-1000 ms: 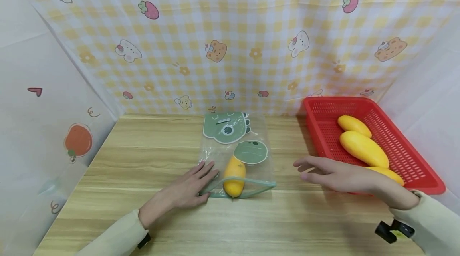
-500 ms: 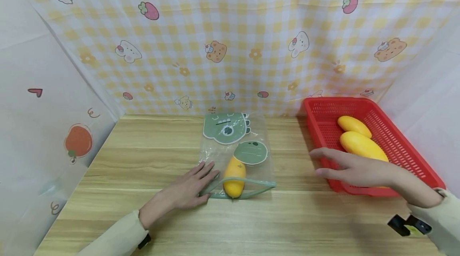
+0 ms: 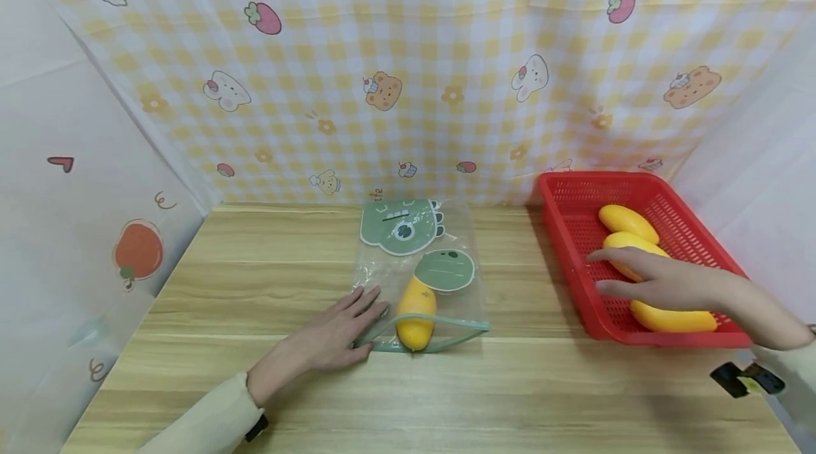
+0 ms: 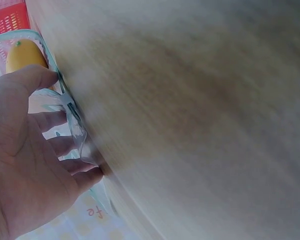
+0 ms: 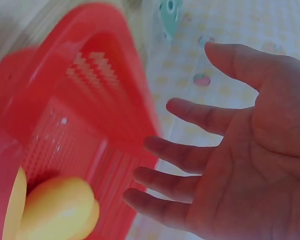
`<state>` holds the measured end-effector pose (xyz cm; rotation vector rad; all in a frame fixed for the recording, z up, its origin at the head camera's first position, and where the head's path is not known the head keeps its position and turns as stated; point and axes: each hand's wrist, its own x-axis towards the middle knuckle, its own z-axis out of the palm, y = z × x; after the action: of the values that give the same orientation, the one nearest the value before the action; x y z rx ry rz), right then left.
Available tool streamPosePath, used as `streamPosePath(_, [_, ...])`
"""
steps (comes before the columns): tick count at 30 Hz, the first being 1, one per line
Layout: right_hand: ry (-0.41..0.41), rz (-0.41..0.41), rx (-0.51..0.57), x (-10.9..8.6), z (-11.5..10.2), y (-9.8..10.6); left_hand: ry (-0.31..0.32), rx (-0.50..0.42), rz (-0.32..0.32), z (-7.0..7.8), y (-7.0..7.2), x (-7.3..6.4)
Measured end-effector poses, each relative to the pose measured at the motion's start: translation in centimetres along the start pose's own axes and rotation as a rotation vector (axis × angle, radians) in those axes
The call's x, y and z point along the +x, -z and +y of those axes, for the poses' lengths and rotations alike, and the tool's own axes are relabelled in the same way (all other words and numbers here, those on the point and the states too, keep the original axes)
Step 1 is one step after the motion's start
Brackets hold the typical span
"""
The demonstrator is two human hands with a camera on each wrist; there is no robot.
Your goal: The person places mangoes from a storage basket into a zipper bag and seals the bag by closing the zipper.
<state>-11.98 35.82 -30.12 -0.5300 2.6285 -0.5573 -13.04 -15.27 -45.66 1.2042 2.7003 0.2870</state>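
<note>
A clear zip bag (image 3: 389, 273) with green cartoon prints lies flat on the table, its green-edged mouth parted toward me. Inside it, near the mouth, is a yellow mango (image 3: 416, 319). My left hand (image 3: 325, 333) rests on the bag's left corner with fingers extended. In the left wrist view its thumb and fingers (image 4: 62, 145) lie along the bag's edge. My right hand (image 3: 663, 284) hovers over the red basket (image 3: 576, 298), fingers spread and holding nothing. Below it are several mangoes, one at the back (image 3: 627, 222), one partly covered by the hand, and one in front (image 3: 672, 318).
A wooden table (image 3: 255, 256) carries the bag and the basket, which stands at the right. Behind the table hangs a yellow checked cloth (image 3: 408, 86). White sheets (image 3: 83, 128) enclose the left and right sides.
My right hand has moved rightward from beside the basket to over it, uncovering the front mango and now overlapping the middle one. The left hand and the bag have stayed put.
</note>
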Motion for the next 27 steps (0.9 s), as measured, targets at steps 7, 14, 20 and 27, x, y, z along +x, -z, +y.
streamPosePath(7, [-0.082, -0.086, -0.001, -0.6, 2.4, 0.9, 0.001, -0.001, -0.002, 0.0, 0.0, 0.0])
streamPosePath(14, [-0.052, -0.113, -0.011, -1.1, 5.7, 1.2, 0.002, -0.013, -0.005, -0.1, 0.0, 0.0])
streamPosePath(20, [0.045, -0.156, 0.016, -1.1, 8.1, 1.5, 0.006, -0.018, -0.007, -0.1, 0.1, 0.0])
streamPosePath(27, [0.029, -0.258, 0.15, -1.1, 10.0, 1.7, 0.007, -0.007, -0.007, 0.0, 0.0, 0.0])
